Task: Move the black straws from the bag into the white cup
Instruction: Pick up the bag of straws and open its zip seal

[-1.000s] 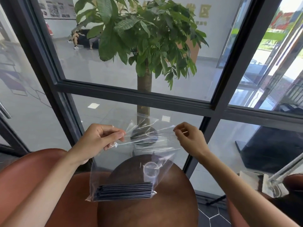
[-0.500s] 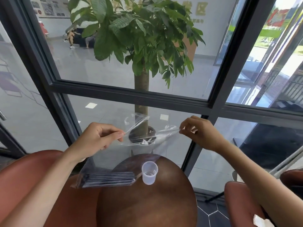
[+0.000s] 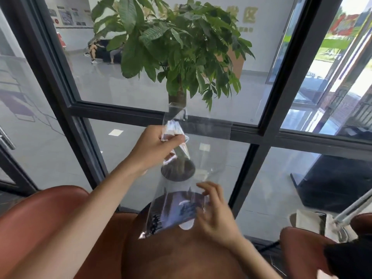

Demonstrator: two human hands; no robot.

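Note:
My left hand (image 3: 159,146) pinches the top of a clear plastic bag (image 3: 193,158) and holds it up above the table, so the bag hangs down. The black straws (image 3: 156,222) lie bunched in its bottom left corner. My right hand (image 3: 215,208) is lower, fingers spread, at the bag's lower right side and gripping nothing. Only the bottom of the white cup (image 3: 186,225) shows, standing on the round brown table (image 3: 181,256) behind the bag's lower edge.
Brown leather chairs stand left (image 3: 40,218) and right (image 3: 302,246) of the table. A dark-framed glass wall (image 3: 261,137) rises just behind it, with a potted tree (image 3: 177,57) beyond the glass. A white paper bag (image 3: 308,220) sits at the right.
My right hand let go of the bag's top edge and dropped to its lower side. My left hand raised the top, so the bag now hangs down and covers the cup.

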